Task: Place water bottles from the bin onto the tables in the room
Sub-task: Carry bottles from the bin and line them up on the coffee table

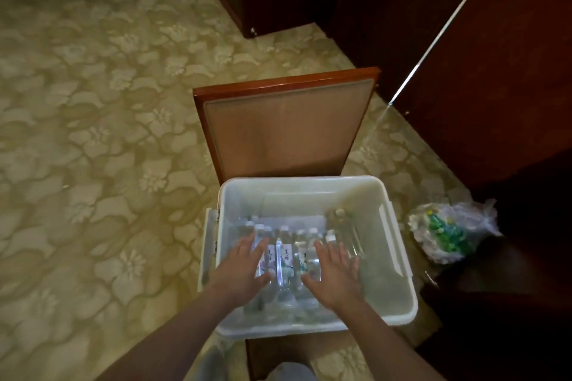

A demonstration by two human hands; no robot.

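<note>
While both hands reach in, the water bottles (286, 260) are still lying in the bin (297, 187).
Laid side by side on the bin floor, caps toward 12 o'clock, the bottles carry white labels whose brush-style writing cannot be read; the left hand (240, 269) and right hand (335, 275) are spread flat over them, each grip released, nothing grasped. The bin is rested on a chair (288, 127), presumably for easy reach; a plastic bag (452, 229) lies at 3 o'clock on the carpet (93, 133).

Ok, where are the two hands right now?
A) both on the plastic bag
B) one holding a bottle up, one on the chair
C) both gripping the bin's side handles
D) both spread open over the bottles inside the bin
D: the left hand and right hand are open, fingers spread, over the water bottles lying inside the white bin.
</note>
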